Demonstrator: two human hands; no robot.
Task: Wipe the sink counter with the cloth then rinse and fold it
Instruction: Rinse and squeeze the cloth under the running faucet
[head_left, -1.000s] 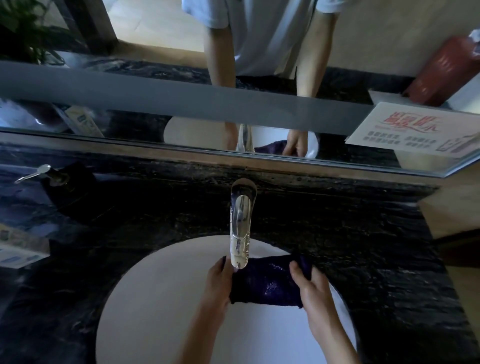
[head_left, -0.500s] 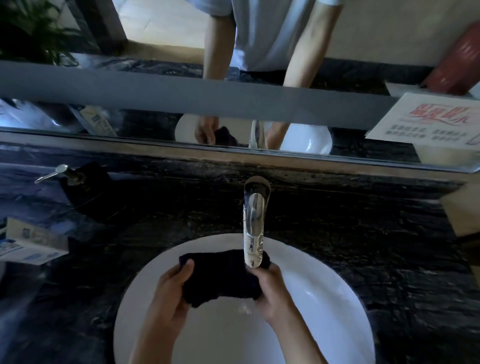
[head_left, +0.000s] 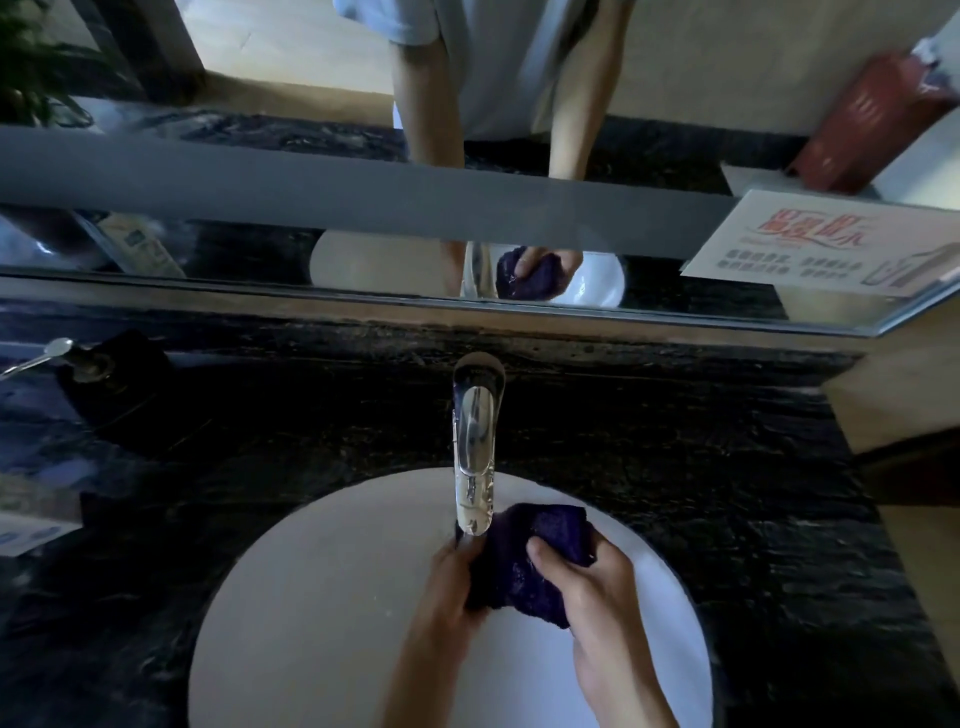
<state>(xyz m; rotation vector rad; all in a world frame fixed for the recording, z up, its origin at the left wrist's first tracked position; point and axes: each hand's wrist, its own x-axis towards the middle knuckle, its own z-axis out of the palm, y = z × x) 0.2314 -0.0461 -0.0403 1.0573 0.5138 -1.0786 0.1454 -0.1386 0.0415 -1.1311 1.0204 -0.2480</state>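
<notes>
We look down at a white sink in a dark counter. Our left hand and right hand squeeze a bunched purple cloth right under the shiny tap. A soap pump stands far left. The mirror behind shows our arms and the cloth.

head cam | looks steeply down, close | over sink | faces mirror
</notes>
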